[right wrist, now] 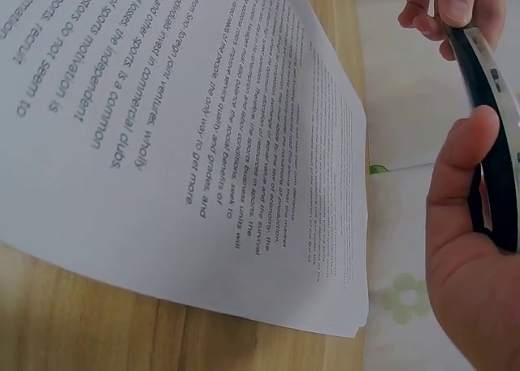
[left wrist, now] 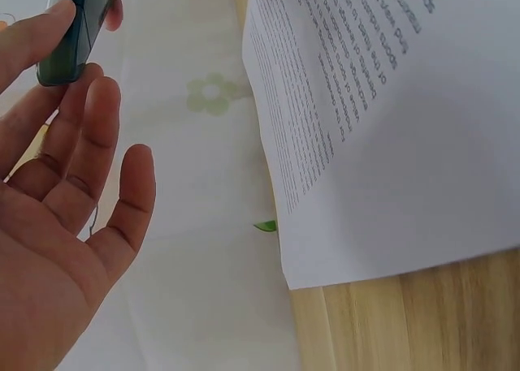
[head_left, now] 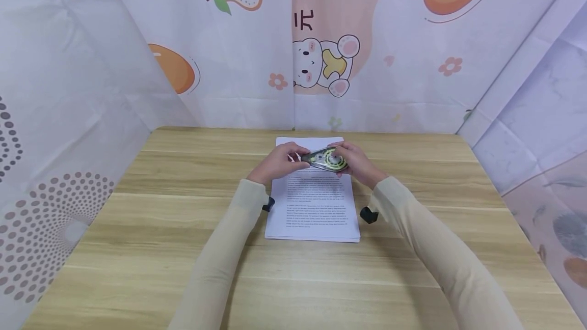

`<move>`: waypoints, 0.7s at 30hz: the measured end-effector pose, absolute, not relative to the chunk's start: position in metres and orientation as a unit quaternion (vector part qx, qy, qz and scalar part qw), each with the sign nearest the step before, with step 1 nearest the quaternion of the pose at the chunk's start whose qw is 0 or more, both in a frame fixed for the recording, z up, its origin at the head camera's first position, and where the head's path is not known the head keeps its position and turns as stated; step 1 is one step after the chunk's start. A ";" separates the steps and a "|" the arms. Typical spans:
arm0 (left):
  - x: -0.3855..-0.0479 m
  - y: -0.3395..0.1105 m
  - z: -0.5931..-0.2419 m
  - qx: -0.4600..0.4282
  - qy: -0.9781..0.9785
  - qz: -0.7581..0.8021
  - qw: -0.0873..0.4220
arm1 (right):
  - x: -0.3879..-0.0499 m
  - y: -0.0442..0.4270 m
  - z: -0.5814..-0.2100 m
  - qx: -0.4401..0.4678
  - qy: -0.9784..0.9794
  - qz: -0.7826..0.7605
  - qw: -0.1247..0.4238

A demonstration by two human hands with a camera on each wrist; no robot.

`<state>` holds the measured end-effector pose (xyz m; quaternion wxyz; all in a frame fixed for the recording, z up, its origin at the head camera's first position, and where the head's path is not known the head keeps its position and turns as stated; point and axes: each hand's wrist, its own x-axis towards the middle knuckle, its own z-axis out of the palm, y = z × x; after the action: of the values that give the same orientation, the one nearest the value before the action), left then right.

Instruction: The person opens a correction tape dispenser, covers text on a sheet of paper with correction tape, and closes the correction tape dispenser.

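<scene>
Both hands hold a teardrop-shaped correction tape [head_left: 318, 158] above a stack of printed paper [head_left: 312, 218]. Its dark casing has yellow-green rings on the wide end. My left hand [head_left: 277, 163] pinches the narrow tip between thumb and forefinger. In the left wrist view, the other fingers of that left hand [left wrist: 57, 241] are spread below the correction tape [left wrist: 61, 50]. The wide end is gripped by my right hand [head_left: 359, 164], its thumb on the ringed face. The right wrist view shows the correction tape [right wrist: 487, 103] edge-on, partly covered by the right hand [right wrist: 467, 241].
The paper lies on a wooden table [head_left: 137, 238], towards its far edge. Behind the table hangs a patterned curtain [head_left: 247, 65], and more fabric covers both sides. A black wrist strap part [head_left: 368, 215] shows below the right sleeve.
</scene>
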<state>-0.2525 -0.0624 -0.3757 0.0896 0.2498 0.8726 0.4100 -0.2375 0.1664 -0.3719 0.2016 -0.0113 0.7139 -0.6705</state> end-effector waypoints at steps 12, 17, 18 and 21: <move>-0.251 -0.068 -0.377 0.234 0.871 0.423 0.084 | -0.237 0.168 -0.366 -0.019 0.698 -0.686 0.203; -0.250 -0.073 -0.379 0.216 0.874 0.425 0.090 | -0.239 0.175 -0.367 -0.008 0.682 -0.705 0.193; -0.249 -0.075 -0.380 0.216 0.875 0.424 0.092 | -0.239 0.177 -0.367 -0.004 0.681 -0.708 0.189; -0.249 -0.078 -0.381 0.214 0.878 0.416 0.101 | -0.240 0.182 -0.367 0.001 0.675 -0.715 0.180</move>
<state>-0.2489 -0.0780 -0.3810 0.1012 0.2142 0.8777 0.4165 -0.2395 0.1816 -0.3670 0.1797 0.0008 0.6754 -0.7152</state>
